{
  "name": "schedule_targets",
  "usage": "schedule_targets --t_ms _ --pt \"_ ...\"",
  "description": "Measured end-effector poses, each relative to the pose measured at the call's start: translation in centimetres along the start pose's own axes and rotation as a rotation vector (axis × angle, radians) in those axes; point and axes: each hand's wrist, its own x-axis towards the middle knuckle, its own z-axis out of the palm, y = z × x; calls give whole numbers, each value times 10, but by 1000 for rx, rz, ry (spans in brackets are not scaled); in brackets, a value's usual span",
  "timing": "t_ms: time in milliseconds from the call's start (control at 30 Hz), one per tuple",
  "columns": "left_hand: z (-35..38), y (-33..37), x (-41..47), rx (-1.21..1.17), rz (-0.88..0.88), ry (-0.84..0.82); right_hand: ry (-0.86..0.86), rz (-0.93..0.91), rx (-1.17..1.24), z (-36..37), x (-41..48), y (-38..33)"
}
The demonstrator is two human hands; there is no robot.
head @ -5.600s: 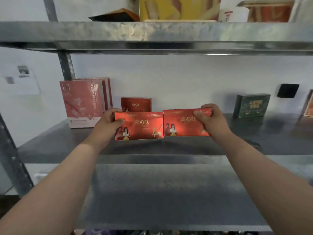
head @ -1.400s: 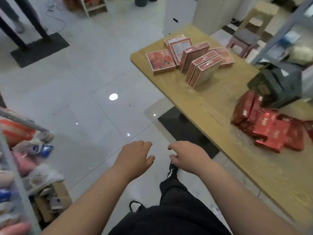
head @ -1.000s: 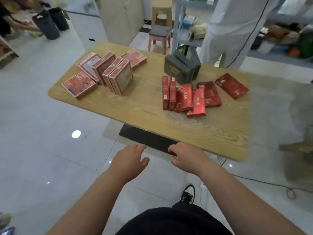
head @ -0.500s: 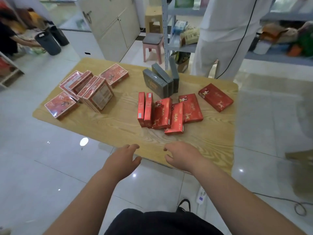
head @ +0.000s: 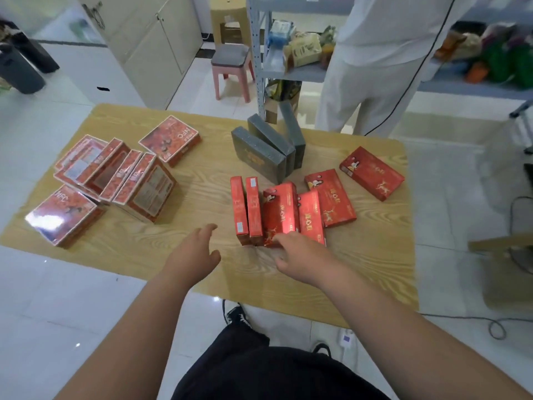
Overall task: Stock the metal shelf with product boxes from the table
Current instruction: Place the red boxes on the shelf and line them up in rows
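A wooden table (head: 184, 243) stands in front of me with product boxes on it. Several shiny red boxes (head: 279, 212) stand on edge or lie flat at its centre, and one more red box (head: 372, 173) lies apart at the right. Three dark grey boxes (head: 262, 154) lean together behind them. Several red-and-white wrapped boxes (head: 115, 180) are heaped at the left. My left hand (head: 193, 254) hovers open over the table, just left of the red boxes. My right hand (head: 300, 258) is open, fingertips touching the near end of the central red boxes. The metal shelf I stocked is out of view.
A person in white clothes (head: 372, 62) stands behind the table's far edge. Beyond are a grey rack with goods (head: 277, 53), a pink stool (head: 230, 67) and beige cabinets (head: 144, 39). A power strip (head: 346, 340) and cables lie on the tiled floor at right.
I turned from the shelf, where I held two red boxes, to the table. Both empty hands have moved forward over the tabletop, the right one reaching the central red boxes.
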Motion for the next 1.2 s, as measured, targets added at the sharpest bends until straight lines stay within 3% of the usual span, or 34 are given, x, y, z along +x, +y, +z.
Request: schedule_targets --t_ms 267,467,667,800,900,1033,1200 --pt "-34 -4 132 135 248 -60 76 266 235 -2 74 -39" --pt "-27 -1 181 232 478 -179 100 366 336 18 97 -46" --pt "-18 -11 177 -8 554 -90 117 342 408 35 89 -45" --pt "-12 -26 155 -75 382 -97 53 334 538 40 72 -36" --pt "-9 -38 136 -183 262 -142 97 413 717 39 61 -23" --pt "-10 -52 104 -660 -31 -285 244 488 1014 25 55 -9" --pt "-13 -70 54 -1102 -266 -61 264 420 1226 1 54 -1"
